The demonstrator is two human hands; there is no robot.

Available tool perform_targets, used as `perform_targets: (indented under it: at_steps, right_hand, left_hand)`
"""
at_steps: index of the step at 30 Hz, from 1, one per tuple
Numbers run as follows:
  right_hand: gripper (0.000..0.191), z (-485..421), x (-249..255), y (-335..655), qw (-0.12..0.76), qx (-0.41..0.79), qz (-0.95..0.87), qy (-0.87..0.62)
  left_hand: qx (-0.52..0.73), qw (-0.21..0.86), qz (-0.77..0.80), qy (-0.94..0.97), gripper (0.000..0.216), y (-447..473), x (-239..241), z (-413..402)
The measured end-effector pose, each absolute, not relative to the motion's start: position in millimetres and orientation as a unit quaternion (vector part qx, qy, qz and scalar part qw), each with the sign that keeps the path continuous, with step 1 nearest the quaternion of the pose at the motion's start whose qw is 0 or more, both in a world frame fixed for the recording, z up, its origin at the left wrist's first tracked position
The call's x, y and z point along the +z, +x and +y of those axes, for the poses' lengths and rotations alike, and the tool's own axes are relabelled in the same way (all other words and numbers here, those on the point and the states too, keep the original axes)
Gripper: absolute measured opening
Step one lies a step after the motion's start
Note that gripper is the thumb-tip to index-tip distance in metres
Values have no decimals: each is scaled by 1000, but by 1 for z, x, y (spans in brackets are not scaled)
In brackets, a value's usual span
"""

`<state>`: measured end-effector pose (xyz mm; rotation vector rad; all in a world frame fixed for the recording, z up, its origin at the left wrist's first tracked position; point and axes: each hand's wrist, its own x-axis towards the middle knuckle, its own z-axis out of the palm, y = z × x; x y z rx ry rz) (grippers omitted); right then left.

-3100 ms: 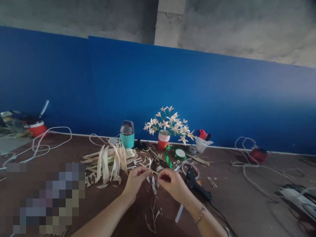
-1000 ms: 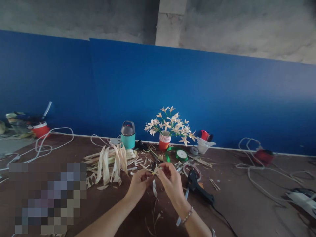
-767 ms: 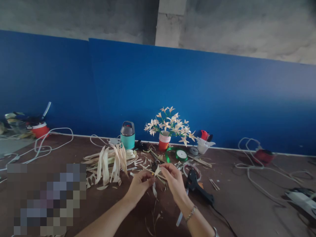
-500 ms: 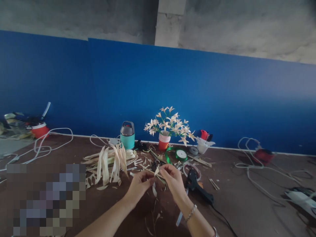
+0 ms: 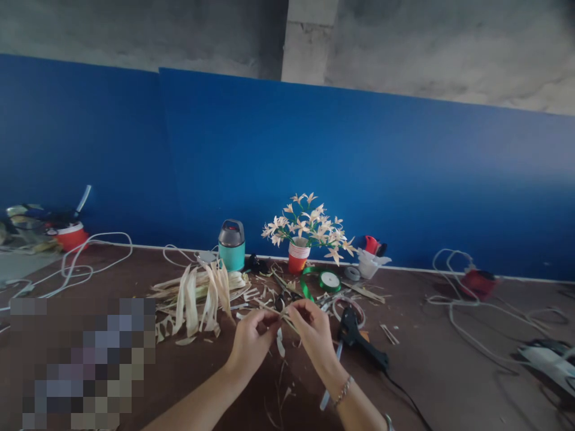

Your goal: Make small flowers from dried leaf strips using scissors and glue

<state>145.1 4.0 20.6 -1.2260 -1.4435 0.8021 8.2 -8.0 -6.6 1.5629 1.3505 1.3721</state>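
Note:
My left hand (image 5: pixel 252 340) and my right hand (image 5: pixel 315 336) meet over the table, fingertips nearly touching. Both pinch a small pale piece of dried husk (image 5: pixel 284 313), mostly covered by the fingers. A loose husk petal (image 5: pixel 281 344) shows just below them. Behind the hands lie scissors (image 5: pixel 281 298) and thin husk scraps. A pile of dried husks (image 5: pixel 193 299) spreads to the left. Right of my right hand rests a black glue gun (image 5: pixel 359 341) with a clear glue stick. Farther back, pale husk flowers (image 5: pixel 309 224) on green stems stand in a red paper cup (image 5: pixel 297 262).
A green ribbon spool (image 5: pixel 330 281) and a tape roll (image 5: pixel 353 273) lie near the cup. A teal-and-grey container (image 5: pixel 232 254) stands behind the husks. White cords (image 5: pixel 74 269) trail at left, others at right. A blue partition (image 5: pixel 224 149) closes the back.
The fingertips have closed further over the small husk piece, which now shows less. Both hands have shifted only slightly.

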Motion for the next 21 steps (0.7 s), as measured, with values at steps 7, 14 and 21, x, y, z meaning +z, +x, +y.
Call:
perform_targets:
  at_steps: [7, 14, 21]
  right_hand:
    - [19, 1, 26, 144, 522, 327, -618, -489]
    - [17, -4, 24, 141, 536, 327, -610, -484]
    - [22, -1, 16, 134, 502, 385, -603, -487]
  left_hand:
    - [520, 304, 541, 586, 15, 8, -10, -7]
    - [542, 264, 553, 575, 15, 5, -8, -6]
    - [556, 223, 533, 597, 14, 5, -8, -8]
